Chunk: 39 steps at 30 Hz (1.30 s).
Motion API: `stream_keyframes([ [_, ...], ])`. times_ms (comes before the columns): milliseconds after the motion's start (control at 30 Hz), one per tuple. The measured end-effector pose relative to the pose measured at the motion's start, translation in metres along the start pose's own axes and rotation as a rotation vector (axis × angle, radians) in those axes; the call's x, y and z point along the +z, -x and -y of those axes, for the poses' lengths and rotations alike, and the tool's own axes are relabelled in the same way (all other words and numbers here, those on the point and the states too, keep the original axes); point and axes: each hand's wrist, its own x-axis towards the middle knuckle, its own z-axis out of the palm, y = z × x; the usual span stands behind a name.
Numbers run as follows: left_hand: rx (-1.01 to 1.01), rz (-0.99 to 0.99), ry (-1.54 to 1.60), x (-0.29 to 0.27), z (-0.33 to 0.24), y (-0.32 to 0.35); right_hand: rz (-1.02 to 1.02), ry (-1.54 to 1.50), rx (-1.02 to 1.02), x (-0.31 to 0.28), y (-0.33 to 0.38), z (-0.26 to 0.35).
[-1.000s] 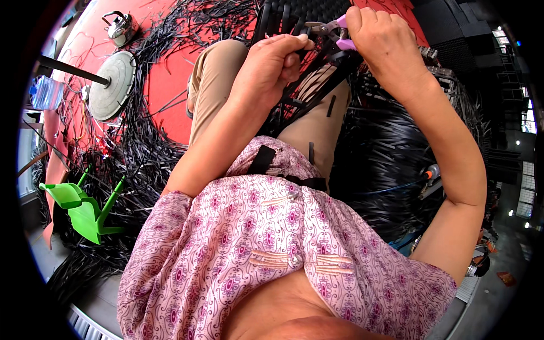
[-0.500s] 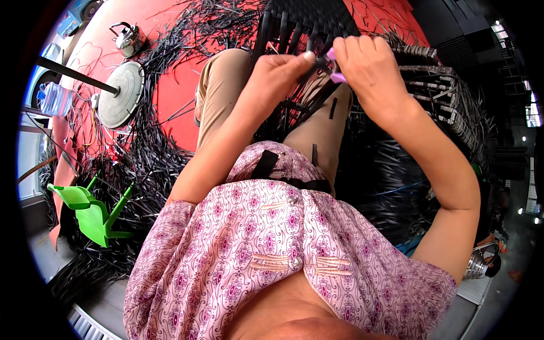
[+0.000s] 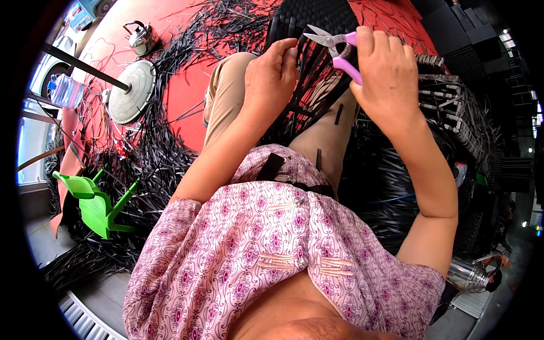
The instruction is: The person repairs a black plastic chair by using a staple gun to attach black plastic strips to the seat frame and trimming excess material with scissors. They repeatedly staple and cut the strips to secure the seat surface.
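Red floor (image 3: 187, 107) strewn with black strips (image 3: 153, 164); right hand (image 3: 388, 76) grips snips (image 3: 334, 45).

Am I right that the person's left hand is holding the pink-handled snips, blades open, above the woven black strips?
Not quite: the head view shows the pink-handled snips in the right hand, not the left. The left hand rests its fingers on the woven black strips beside them. The rest holds: the blades are open, above the strips.
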Motion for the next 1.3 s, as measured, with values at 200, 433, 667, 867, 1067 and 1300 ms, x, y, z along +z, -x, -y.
stream_keyframes([
  [200, 0.086, -0.009, -0.33, 0.005, 0.009, -0.001, 0.027, 0.153, -0.037, 0.032, -0.007, 0.008],
  [433, 0.04, -0.006, -0.182, 0.012, 0.026, -0.012, 0.02, 0.076, 0.013, 0.037, -0.001, 0.008],
  [667, -0.383, 0.124, 0.543, -0.009, -0.003, -0.017, -0.108, 0.222, -0.029, 0.045, -0.003, 0.003],
  [867, -0.302, 0.113, 0.446, -0.013, -0.002, -0.021, -0.084, 0.207, -0.046, 0.038, -0.002, 0.0],
  [1067, -0.206, 0.083, 0.296, -0.012, 0.001, -0.022, -0.117, 0.258, -0.064, 0.042, -0.008, 0.001],
  [1300, -0.428, 0.166, 0.692, -0.017, 0.004, -0.025, -0.062, 0.314, -0.08, 0.037, -0.009, 0.001],
])
